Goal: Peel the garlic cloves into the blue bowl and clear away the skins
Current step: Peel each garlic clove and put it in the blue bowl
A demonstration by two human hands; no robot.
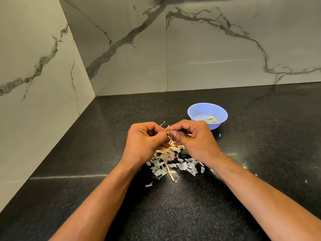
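My left hand point(145, 141) and my right hand point(194, 138) meet above the counter, fingertips pinched together on a garlic clove point(168, 132) that is mostly hidden between them. Bits of papery skin stick out above the fingers. Below the hands lies a pile of garlic skins point(173, 164) with a dry stem among them. The blue bowl point(199, 110) stands behind and to the right of my right hand, holding two peeled cloves point(212, 119).
The black speckled countertop point(173, 206) runs into a corner of marble-patterned walls point(121, 49) at the back and left. A few stray skin flakes point(149, 184) lie away from the pile, some at the right.
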